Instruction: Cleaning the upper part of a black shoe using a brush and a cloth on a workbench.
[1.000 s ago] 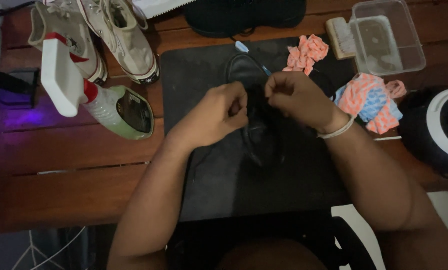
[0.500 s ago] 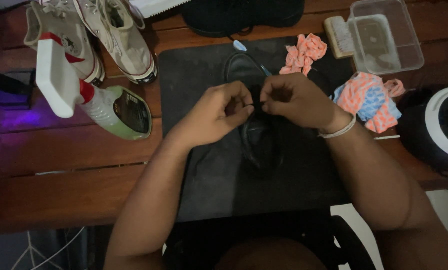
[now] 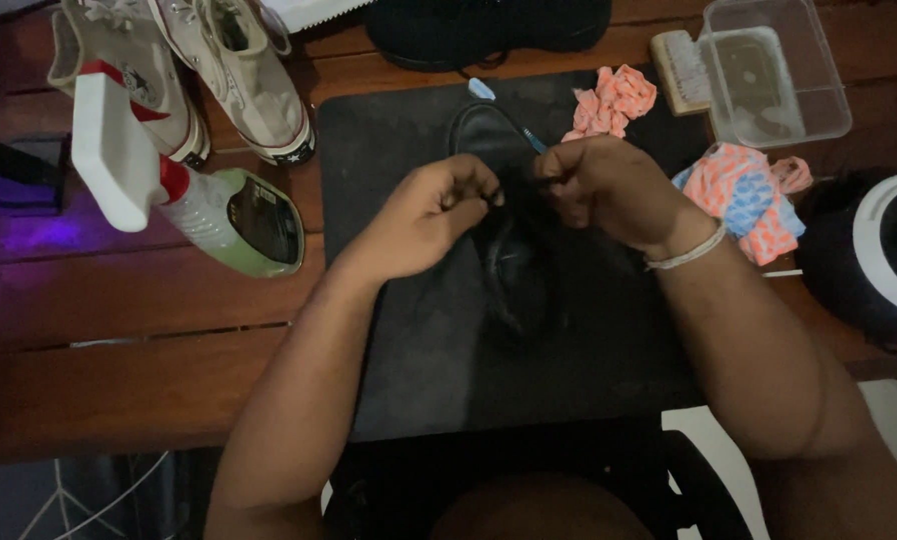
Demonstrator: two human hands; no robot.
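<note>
Hands are meeting over a black shoe [image 3: 514, 260] that is lying on a dark mat [image 3: 409, 350] in the middle of the wooden surface [image 3: 119, 340]. The left hand [image 3: 431, 215] is curling its fingers into a pinch at the upper part of the shoe, apparently on a thin dark lace, though the dim light is making the lace itself hard to pick out. The right hand [image 3: 609, 190] is clenching in the same way just beside it, and a slim blue-handled tool [image 3: 529, 135] is showing near its knuckles; whether the hand is holding it I cannot tell.

Judging by its look, the shoe is light and soft in the upper, so it is likely giving under pressure; the firmer sole edge or heel would be offering the steadier hold, while a lace is thin, limp and best pinched near its end.

Around the mat, a pair of pale high-top sneakers [image 3: 184, 75] and a green spray bottle [image 3: 219, 205] are sitting to the left. Pink patterned cloths [image 3: 754, 195], a brush [image 3: 681, 70] and a clear plastic tub [image 3: 774, 70] are sitting to the right.
</note>
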